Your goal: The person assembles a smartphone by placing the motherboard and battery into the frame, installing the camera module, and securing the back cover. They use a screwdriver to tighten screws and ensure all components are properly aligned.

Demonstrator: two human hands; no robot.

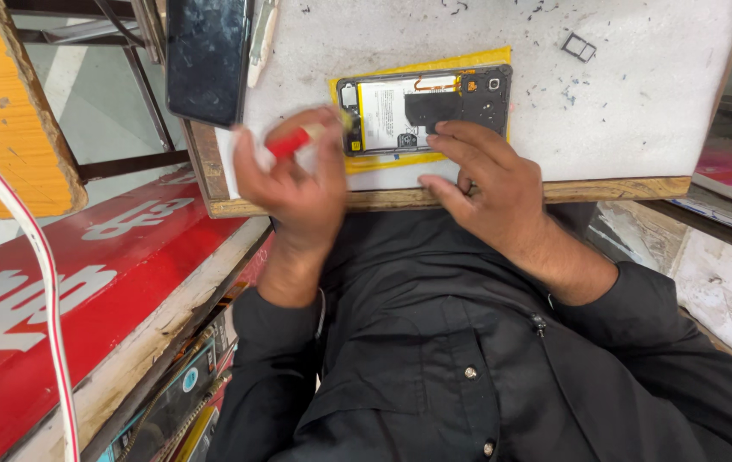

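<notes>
An opened phone with its back removed lies on a yellow sheet on the white worktop; its battery and dark inner cover show. My left hand grips a red-handled screwdriver whose tip points at the phone's left end. My right hand rests on the worktop's front edge, fingertips touching the phone's lower edge and steadying it.
A dark detached phone panel leans over the worktop's left edge. A small card tray lies at the back. A red board and an orange wooden stool stand at the left, with a white cable.
</notes>
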